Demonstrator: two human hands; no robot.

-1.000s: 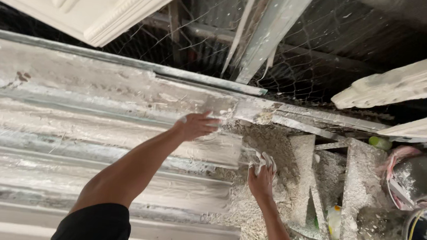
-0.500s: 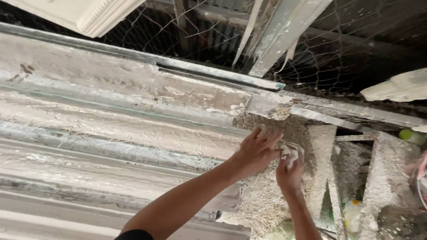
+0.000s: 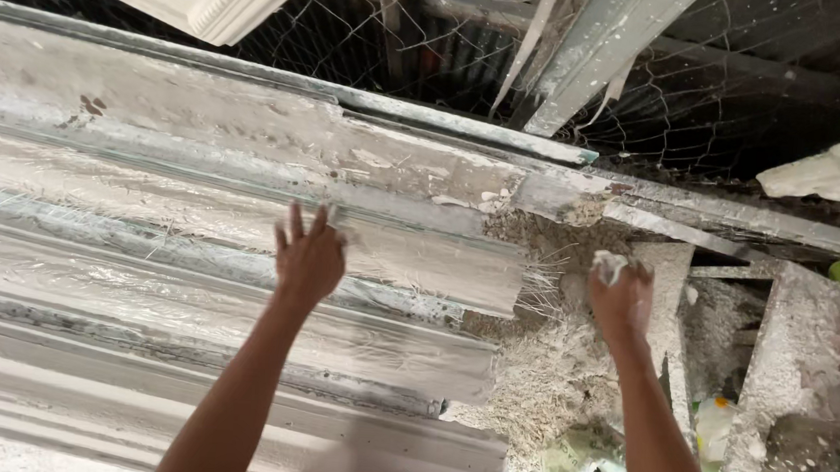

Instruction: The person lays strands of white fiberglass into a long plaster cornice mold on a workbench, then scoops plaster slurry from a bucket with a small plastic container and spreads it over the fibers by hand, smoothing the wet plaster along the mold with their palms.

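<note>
The left hand lies spread, fingers open and holding nothing, flat on the wet plaster in the long ribbed cornice mould. The right hand, off the mould's right end, has its fingers closed around a small white wad of fibre. Uneven pressing could dent the soft coat; loose fibre heaped beside the mould might stick to wet fingers.

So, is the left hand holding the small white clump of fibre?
No, the right hand grips the small white clump of fibre; the left hand lies open on the long grey ridged mould.
</note>
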